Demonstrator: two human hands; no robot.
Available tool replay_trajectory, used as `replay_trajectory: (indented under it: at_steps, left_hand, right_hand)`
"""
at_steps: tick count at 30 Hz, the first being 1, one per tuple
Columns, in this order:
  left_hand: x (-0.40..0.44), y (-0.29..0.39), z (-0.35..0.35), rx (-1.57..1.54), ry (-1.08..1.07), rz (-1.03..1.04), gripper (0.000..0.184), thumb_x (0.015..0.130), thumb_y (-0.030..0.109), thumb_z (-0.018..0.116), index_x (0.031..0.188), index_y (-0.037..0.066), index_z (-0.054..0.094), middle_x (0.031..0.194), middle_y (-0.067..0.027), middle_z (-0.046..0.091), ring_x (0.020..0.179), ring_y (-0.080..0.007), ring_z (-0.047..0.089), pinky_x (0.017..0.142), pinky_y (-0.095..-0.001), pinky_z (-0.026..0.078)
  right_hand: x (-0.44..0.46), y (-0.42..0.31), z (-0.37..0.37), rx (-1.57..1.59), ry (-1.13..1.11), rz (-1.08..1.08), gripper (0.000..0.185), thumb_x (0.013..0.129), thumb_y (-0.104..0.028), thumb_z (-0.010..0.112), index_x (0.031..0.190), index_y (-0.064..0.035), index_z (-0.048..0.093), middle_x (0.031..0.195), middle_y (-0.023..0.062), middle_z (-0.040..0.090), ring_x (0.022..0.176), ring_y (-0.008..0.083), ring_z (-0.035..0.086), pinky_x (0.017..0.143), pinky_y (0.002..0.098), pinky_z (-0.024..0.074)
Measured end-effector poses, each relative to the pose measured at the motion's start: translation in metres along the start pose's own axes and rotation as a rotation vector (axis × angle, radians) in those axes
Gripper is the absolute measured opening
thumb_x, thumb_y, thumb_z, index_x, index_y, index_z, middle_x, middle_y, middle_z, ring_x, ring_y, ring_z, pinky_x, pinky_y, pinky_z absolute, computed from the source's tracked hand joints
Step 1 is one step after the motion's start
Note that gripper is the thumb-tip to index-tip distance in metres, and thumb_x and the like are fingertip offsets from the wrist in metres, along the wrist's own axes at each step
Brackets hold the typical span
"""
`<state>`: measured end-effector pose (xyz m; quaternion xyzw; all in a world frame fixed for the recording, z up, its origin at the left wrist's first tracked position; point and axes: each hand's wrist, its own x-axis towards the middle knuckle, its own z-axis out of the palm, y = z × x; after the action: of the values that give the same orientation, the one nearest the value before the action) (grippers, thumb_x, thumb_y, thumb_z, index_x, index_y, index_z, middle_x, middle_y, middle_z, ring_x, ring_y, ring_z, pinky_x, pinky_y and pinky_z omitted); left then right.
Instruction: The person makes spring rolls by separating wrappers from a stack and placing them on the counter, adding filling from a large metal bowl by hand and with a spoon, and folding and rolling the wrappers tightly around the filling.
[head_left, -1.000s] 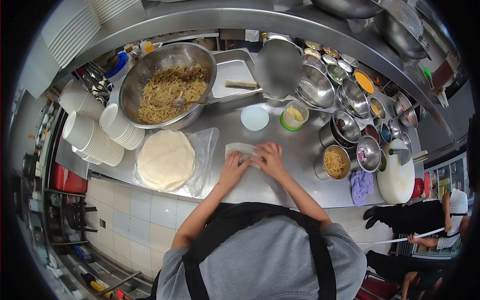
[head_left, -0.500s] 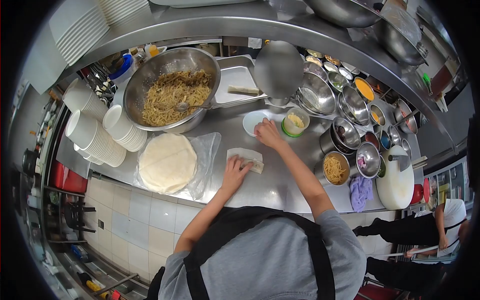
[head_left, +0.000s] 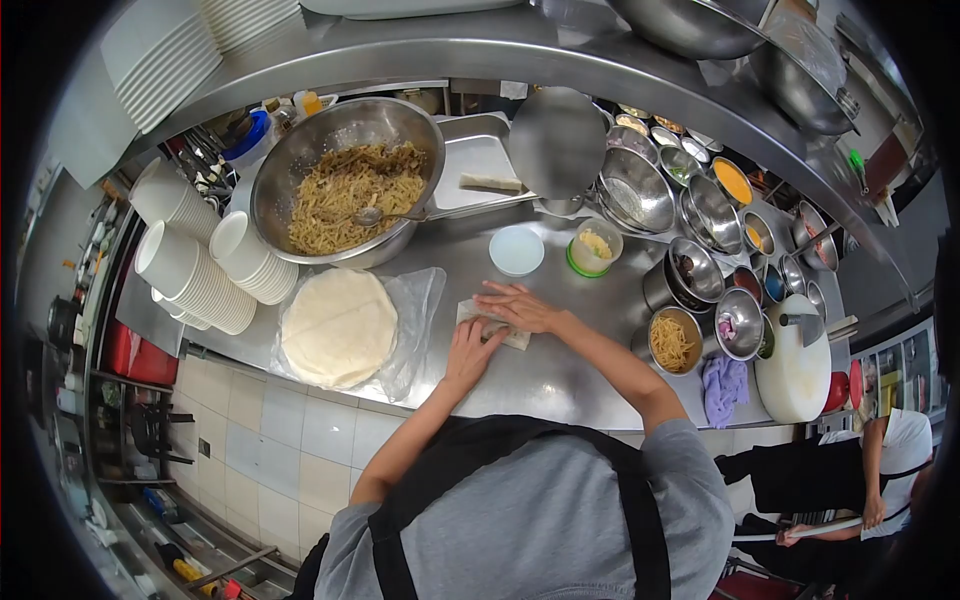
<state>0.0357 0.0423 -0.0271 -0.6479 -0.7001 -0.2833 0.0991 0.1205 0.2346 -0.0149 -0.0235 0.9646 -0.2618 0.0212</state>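
Observation:
A partly rolled spring roll (head_left: pixel 517 340) in a pale wrapper lies on the steel worktop, in front of me. My left hand (head_left: pixel 470 354) has its fingers curled over the roll and presses on it. My right hand (head_left: pixel 525 308) reaches across the wrapper's far side, fingers stretched out and touching it; they partly cover it. Beyond it stands a small white bowl (head_left: pixel 517 250) of pale liquid. To the left, a stack of round wrappers (head_left: pixel 338 328) rests on a plastic bag (head_left: pixel 420 310).
A large steel bowl (head_left: pixel 428 205) of shredded filling with a spoon stands back left, beside a metal tray (head_left: pixel 470 150) holding one finished roll (head_left: pixel 490 183). White tub stacks (head_left: pixel 200 280) are at left. A green-based tub (head_left: pixel 588 262), ingredient bowls (head_left: pixel 672 340) and a purple cloth (head_left: pixel 724 390) sit at right.
My right hand has moved from the small white bowl back toward me onto the wrapper. My left hand has stayed on the roll. A person at right has shifted slightly.

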Motion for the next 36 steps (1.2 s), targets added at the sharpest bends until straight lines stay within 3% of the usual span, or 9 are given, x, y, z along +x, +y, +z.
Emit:
replay_trajectory:
  at_steps: [7,10,13,19,22,28,31,34,36]
  left_hand:
    - [-0.003,-0.004,0.004,0.041,-0.003,0.045,0.045,0.076,0.01,0.055,0.118,0.024,0.059,0.109,-0.011,0.05,0.104,-0.0305,0.047,0.089,-0.0422,0.041]
    - [0.0,-0.004,0.001,0.067,0.008,0.051,0.043,0.077,0.013,0.053,0.118,0.024,0.06,0.107,-0.0104,0.049,0.103,-0.0298,0.048,0.088,-0.0419,0.041]
    - [0.0,-0.003,0.002,0.041,-0.009,0.037,0.044,0.077,0.011,0.053,0.119,0.024,0.059,0.107,-0.0109,0.05,0.103,-0.0304,0.048,0.088,-0.042,0.041]
    - [-0.001,-0.002,0.003,0.052,0.005,0.037,0.042,0.078,0.014,0.053,0.117,0.024,0.06,0.106,-0.0108,0.05,0.101,-0.0302,0.048,0.088,-0.0419,0.041]
    - [0.001,-0.003,0.001,0.054,-0.002,0.035,0.041,0.078,0.014,0.052,0.117,0.024,0.06,0.106,-0.0109,0.05,0.102,-0.0303,0.048,0.089,-0.0416,0.041]
    - [0.0,-0.003,0.003,0.052,-0.006,0.029,0.041,0.078,0.013,0.052,0.117,0.023,0.061,0.108,-0.0109,0.051,0.102,-0.0304,0.048,0.089,-0.0415,0.041]
    - [-0.001,-0.004,0.004,0.045,-0.016,0.026,0.041,0.078,0.013,0.052,0.117,0.023,0.061,0.108,-0.011,0.05,0.103,-0.0304,0.048,0.09,-0.0417,0.041]
    - [0.001,-0.005,0.005,0.041,-0.012,0.03,0.041,0.078,0.013,0.052,0.117,0.023,0.06,0.107,-0.0112,0.05,0.103,-0.0307,0.048,0.089,-0.042,0.041]
    - [0.001,-0.003,0.001,0.043,-0.005,0.033,0.041,0.078,0.014,0.052,0.117,0.023,0.06,0.107,-0.0113,0.05,0.104,-0.0308,0.048,0.089,-0.0421,0.041]
  right_hand:
    - [0.023,-0.002,-0.011,-0.072,-0.066,-0.01,0.052,0.101,-0.043,0.018,0.138,-0.0191,0.046,0.147,-0.0042,0.036,0.143,0.0206,0.012,0.116,0.0462,0.0097]
    - [0.031,-0.009,0.004,0.029,-0.059,-0.077,0.049,0.101,-0.041,0.025,0.132,-0.0137,0.052,0.145,-0.0017,0.041,0.142,0.0212,0.016,0.114,0.0457,0.0163]
    - [0.037,-0.005,-0.001,-0.332,0.135,-0.144,0.04,0.095,-0.037,0.043,0.118,-0.01,0.062,0.13,0.0024,0.055,0.133,0.0222,0.033,0.105,0.0441,0.0285]
    - [0.019,-0.017,-0.034,-0.427,0.682,0.166,0.032,0.076,-0.026,0.068,0.101,-0.0071,0.066,0.098,0.0016,0.064,0.099,0.0197,0.05,0.083,0.0382,0.0374]
    - [0.007,0.0,-0.038,-0.484,0.441,0.315,0.028,0.077,-0.027,0.069,0.098,-0.0083,0.067,0.096,0.0021,0.065,0.097,0.0225,0.05,0.082,0.0389,0.0368]
    - [0.0,-0.007,-0.052,-0.131,0.592,0.291,0.019,0.078,-0.025,0.069,0.09,-0.0111,0.069,0.086,0.0015,0.065,0.095,0.022,0.05,0.083,0.0395,0.0354]
    - [-0.01,-0.01,-0.032,0.033,0.299,0.163,0.027,0.086,-0.03,0.061,0.105,-0.0112,0.067,0.1,0.0025,0.066,0.107,0.0228,0.048,0.091,0.0412,0.0335]
    - [-0.033,-0.012,-0.003,-0.163,0.203,-0.037,0.038,0.095,-0.036,0.047,0.122,-0.0123,0.06,0.123,0.0007,0.059,0.125,0.023,0.04,0.101,0.0427,0.0284]
    - [-0.038,-0.005,-0.011,-0.21,0.119,0.062,0.042,0.097,-0.037,0.04,0.128,-0.0131,0.056,0.132,-0.002,0.053,0.132,0.0217,0.032,0.105,0.0426,0.0249]
